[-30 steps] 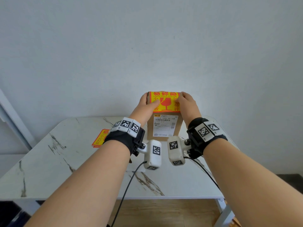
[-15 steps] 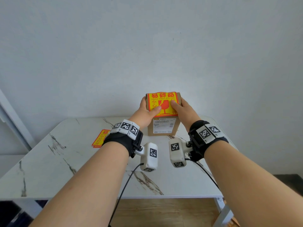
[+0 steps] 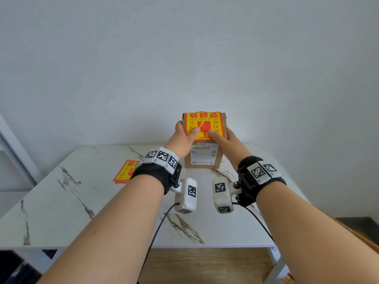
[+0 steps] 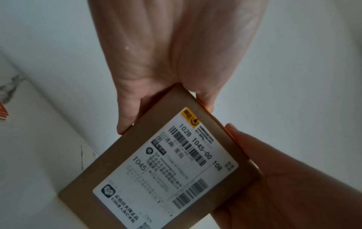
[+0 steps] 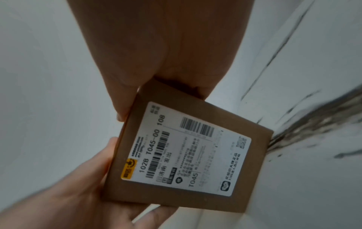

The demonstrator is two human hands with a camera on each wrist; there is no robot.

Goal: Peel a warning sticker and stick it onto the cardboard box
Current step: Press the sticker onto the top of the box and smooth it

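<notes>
Centrally in the head view, the cardboard box (image 3: pixel 205 158) is sitting at the far edge of the marble desk (image 3: pixel 82 201), just below the middle of the frame, with the yellow and red warning sticker (image 3: pixel 204 125) lying on its top face. Both hands are gripping the box from its sides: the left hand (image 3: pixel 183 138) is wrapping round the left side with its thumb pressing on the sticker, and the right hand (image 3: pixel 227 140) is doing likewise from the right. A white shipping label (image 3: pixel 204 155) is showing on the near face. More stickers (image 3: pixel 125 172) are lying in a stack at centre left, partly hidden behind the left wrist.

From the left wrist view, the left hand (image 4: pixel 166 69) is filling the upper centre, its fingers curling over one corner of the box (image 4: pixel 156 162), while the right hand (image 4: pixel 284 178) is clasping the box edge at lower right.

From the right wrist view, the right hand (image 5: pixel 156 54) is holding the box (image 5: pixel 186 147) corner at upper centre, and the left hand (image 5: pixel 78 186) is cupping its edge at lower left. The desk's (image 5: pixel 313 108) dark veining is running along the right side.
</notes>
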